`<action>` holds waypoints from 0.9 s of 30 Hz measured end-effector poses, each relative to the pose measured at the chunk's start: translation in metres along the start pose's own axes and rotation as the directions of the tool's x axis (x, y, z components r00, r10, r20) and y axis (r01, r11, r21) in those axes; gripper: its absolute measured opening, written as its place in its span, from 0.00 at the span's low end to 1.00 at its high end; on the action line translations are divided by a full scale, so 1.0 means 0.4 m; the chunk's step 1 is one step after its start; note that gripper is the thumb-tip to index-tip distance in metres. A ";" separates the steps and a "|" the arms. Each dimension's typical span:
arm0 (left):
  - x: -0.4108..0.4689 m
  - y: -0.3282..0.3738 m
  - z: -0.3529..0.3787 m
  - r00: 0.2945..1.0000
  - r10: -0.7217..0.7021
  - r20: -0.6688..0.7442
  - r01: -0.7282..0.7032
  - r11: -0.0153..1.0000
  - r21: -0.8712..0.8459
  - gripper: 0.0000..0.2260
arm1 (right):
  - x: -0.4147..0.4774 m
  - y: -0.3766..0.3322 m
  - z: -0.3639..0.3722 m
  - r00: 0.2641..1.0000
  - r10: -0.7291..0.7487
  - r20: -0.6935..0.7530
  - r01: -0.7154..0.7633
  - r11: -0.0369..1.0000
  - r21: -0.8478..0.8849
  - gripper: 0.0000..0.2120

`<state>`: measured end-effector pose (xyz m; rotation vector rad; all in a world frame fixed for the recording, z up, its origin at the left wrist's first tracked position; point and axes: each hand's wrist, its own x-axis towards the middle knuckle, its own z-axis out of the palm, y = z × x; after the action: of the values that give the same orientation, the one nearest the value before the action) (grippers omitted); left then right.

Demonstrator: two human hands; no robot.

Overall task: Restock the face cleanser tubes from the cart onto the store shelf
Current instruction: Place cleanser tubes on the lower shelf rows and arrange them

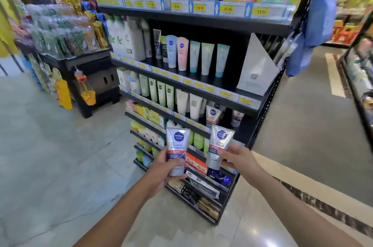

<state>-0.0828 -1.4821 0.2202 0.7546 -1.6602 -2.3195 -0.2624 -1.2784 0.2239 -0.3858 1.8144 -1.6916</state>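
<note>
In the lower middle of the frame we see two bare arms reaching in from the bottom edge, each hand holding up one silver face cleanser tube with a blue round logo in front of the black shelf unit. The left hand grips the left tube by its lower half, fingers curled round it and closed on the cap end, so the tube stands nearly upright with its crimped end on top. The right hand holds the right tube from the side, the thumb on the front and the fingers wrapped behind, pinching it just above the cap; this tube tilts a little to the right. The two tubes are near each other but apart, and neither touches the shelving. Just above the right tube, on the third shelf down, two matching tubes already stand cap-down, with pale green and white tubes in a row to their left. One shelf higher, toward the centre of the frame, we see blue, pink and mint tubes lined up beside a grey cardboard display. Yellow price labels run along the shelf edges. At the upper left stands a low black display table stacked with packets, on a pale tiled floor.
</note>
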 end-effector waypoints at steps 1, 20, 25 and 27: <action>0.029 0.006 0.003 1.000 -0.007 0.014 0.007 1.000 -0.004 0.21 | 0.019 -0.005 -0.008 1.000 0.008 -0.002 -0.008 1.000 0.007 0.11; 0.356 0.028 -0.038 0.977 -0.041 0.209 -0.009 0.973 0.232 0.19 | 0.293 0.028 -0.108 0.831 -0.299 -0.470 0.035 0.870 -0.492 0.15; 0.385 0.039 -0.079 0.971 -0.022 0.240 -0.037 0.970 0.239 0.21 | 0.378 0.005 -0.122 0.808 -0.217 -0.547 -0.020 0.919 -0.393 0.15; 0.393 0.037 -0.092 0.973 -0.020 0.231 -0.034 0.973 0.230 0.22 | 0.409 0.001 -0.136 0.813 -0.194 -0.549 -0.049 0.917 -0.397 0.15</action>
<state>-0.2002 -1.5860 0.1790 0.5308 -2.0583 -2.3085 -0.4207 -1.3332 0.1835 -0.0950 2.6458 -1.5914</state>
